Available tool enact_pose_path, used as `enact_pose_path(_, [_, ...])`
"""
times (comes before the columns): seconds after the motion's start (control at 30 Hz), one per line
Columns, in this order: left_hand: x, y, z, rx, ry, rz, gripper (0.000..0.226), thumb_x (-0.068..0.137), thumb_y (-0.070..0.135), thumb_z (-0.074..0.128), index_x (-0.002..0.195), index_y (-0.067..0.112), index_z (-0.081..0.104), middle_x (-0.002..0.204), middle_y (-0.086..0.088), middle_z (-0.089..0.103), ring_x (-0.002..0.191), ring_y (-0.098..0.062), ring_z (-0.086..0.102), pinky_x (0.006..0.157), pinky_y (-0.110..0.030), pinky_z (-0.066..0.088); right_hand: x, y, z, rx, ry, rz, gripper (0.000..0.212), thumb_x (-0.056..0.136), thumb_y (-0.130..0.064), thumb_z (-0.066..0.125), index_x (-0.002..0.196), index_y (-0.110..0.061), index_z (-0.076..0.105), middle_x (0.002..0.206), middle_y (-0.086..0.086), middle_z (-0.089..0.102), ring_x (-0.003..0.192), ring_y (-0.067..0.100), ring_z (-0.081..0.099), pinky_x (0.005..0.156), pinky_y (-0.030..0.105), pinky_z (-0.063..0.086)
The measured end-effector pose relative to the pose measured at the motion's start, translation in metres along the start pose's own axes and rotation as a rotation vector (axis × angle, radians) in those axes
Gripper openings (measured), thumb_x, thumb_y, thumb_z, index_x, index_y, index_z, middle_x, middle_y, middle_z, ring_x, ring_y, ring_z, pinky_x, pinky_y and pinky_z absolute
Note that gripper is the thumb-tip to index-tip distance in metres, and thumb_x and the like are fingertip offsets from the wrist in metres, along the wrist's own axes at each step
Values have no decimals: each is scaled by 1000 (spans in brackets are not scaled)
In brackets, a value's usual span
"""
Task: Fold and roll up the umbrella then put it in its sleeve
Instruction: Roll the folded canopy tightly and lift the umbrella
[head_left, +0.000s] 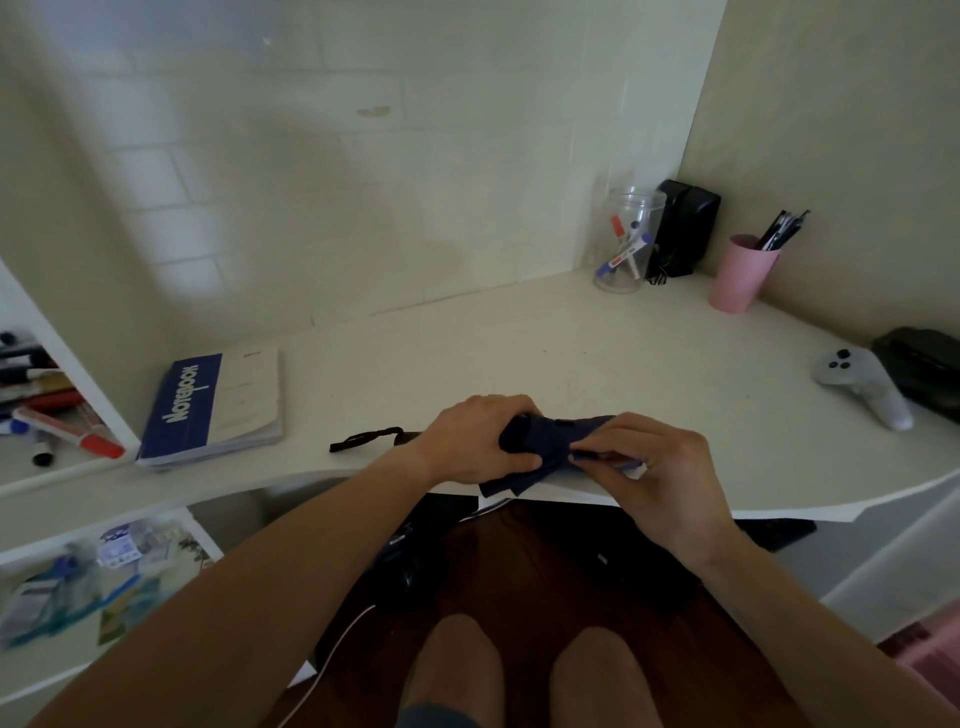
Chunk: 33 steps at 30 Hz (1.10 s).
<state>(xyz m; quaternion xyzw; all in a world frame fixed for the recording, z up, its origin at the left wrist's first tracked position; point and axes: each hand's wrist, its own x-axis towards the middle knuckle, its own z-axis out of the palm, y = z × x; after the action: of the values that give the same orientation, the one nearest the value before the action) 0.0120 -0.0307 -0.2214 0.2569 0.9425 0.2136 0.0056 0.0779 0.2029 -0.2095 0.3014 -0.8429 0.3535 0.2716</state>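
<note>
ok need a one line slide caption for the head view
Both hands, left and right, wrap the navy umbrella at the desk edge.

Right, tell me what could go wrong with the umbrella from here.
1. The navy umbrella lies at the desk's front edge, with loose fabric hanging past it; it could slip off.
2. The right hand only pinches the fabric, so the roll may spring open if that grip slackens.
3. The left hand bunches the cloth, risking uneven folds.

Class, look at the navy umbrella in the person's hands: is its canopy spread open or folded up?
Folded. The umbrella is a narrow bunched bundle gripped by the left hand, while the right hand pinches its fabric; loose flaps hang below.
</note>
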Motion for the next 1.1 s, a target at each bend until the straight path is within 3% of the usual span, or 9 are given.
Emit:
enact_pose_path(0.13, [0,4,7,97,254,107,39,79,34,74,114,27,59,104,4,68,92,-22,64,77,-44,53,1,10,8,20,-93,48,14,84,-8,78,95,-15,81,94,-8,75,84,4,69,76,29,58])
enact_pose_path(0.3, [-6,3,33,99,481,124,39,75,21,74,111,24,62,107,5,62,97,-18,60,85,-34,37,10,23,18,170,-88,286,14,89,-8,72,98,-16,80,95,-7,74,88,8,72,81,27,59])
enact_pose_path(0.37, [-8,3,34,62,493,123,39,75,21,74,112,24,63,109,5,62,101,-16,59,88,-36,38,16,26,19,219,-59,391,14,87,-8,75,93,-19,80,91,-7,75,83,9,74,79,28,61])
enact_pose_path(0.47, [-12,1,36,31,469,110,44,75,27,73,117,26,63,114,7,61,105,-13,58,94,-35,37,23,28,22,140,-69,400,12,84,-9,78,88,-20,80,85,-7,74,76,9,73,75,25,60])
enact_pose_path(0.6, [-16,4,37,-3,471,79,44,82,50,69,120,28,64,120,11,64,114,-9,56,103,-35,34,28,28,23,104,-108,419,15,82,-11,80,86,-25,78,78,-9,74,69,5,72,73,28,61])
enact_pose_path(0.87, [-19,5,39,-13,496,85,30,92,39,65,119,29,64,116,12,67,109,-11,58,99,-39,37,39,27,23,-115,-128,379,7,81,-25,80,84,-30,76,81,-11,67,66,4,60,67,31,54])
enact_pose_path(0.97, [-20,6,39,-14,498,91,29,92,39,65,119,29,64,117,12,66,111,-11,57,99,-39,37,45,27,20,-197,-186,396,8,82,-35,78,89,-36,76,86,-12,65,73,6,57,70,32,51])
enact_pose_path(1.1, [-21,8,37,-26,489,88,28,89,38,68,116,30,65,118,13,67,112,-12,57,99,-38,36,59,37,11,-166,-426,473,39,80,-44,79,117,-34,71,110,-12,69,99,13,61,89,36,52])
